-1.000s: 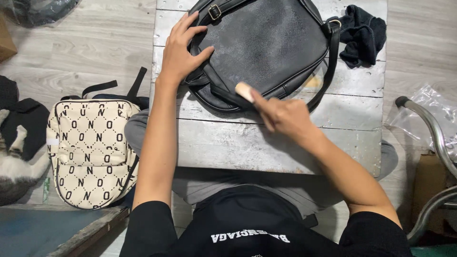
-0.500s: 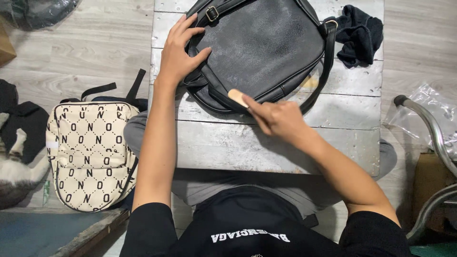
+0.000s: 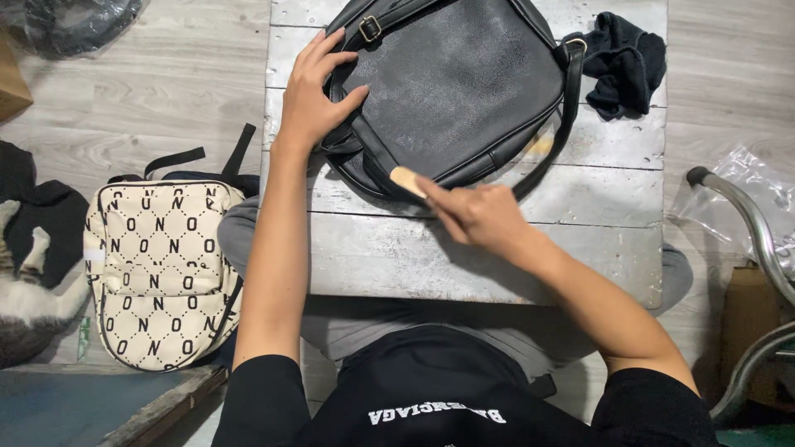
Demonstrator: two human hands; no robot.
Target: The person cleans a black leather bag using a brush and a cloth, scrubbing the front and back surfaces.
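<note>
Tool (image 3: 407, 181) half hidden in right hand (image 3: 480, 215), bag (image 3: 455, 83) top cut off

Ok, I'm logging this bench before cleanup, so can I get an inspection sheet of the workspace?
Surface: worn whitish wooden table, paint scuffed.
Job's things: black leather bag lying flat; small tan flat tool at its lower edge.
Clutter: dark cloth at the table's far right corner.
Grips: left hand pressed on the bag; right hand holds the tool.
Cables: nothing seen.
Surroundings: cream patterned backpack on the floor, cat, metal chair frame, plastic wrap.
</note>
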